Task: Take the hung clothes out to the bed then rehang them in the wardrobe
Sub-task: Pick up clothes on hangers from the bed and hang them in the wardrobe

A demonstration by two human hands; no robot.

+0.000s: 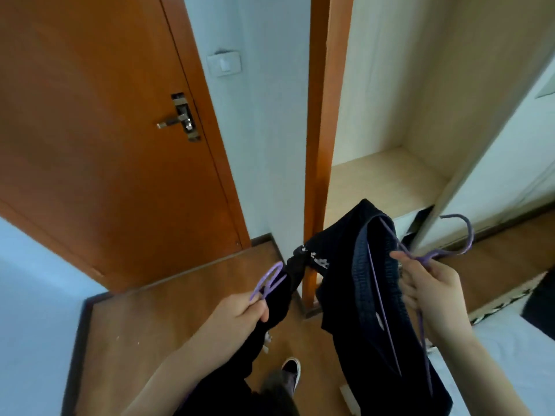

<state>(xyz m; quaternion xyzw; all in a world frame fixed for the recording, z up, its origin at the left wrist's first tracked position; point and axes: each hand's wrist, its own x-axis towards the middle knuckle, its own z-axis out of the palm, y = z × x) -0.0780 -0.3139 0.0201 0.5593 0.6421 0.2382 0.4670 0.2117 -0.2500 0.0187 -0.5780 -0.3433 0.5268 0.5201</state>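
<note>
Before the open wardrobe, my left hand (240, 313) is curled round the hook of a purple left hanger (268, 280), and a black garment (295, 265) trails from it down past my wrist. My right hand (435, 292) pinches the neck of the right hanger (464, 235), hook pointing up and away, with a dark ribbed garment (369, 295) draped over its arms. I hold one hanger in each hand and keep them apart, I think, so the two loads don't tangle and each hook stays free to catch a rail. Both garments hang in the air between me and the wardrobe (384, 181), whose pale shelf shows beyond them; no rail is in view. The white bed (516, 349) lies just to my right, near enough to turn and lay them down. To my left stands the orange door (105, 145), over the wooden floor (180, 310).
</note>
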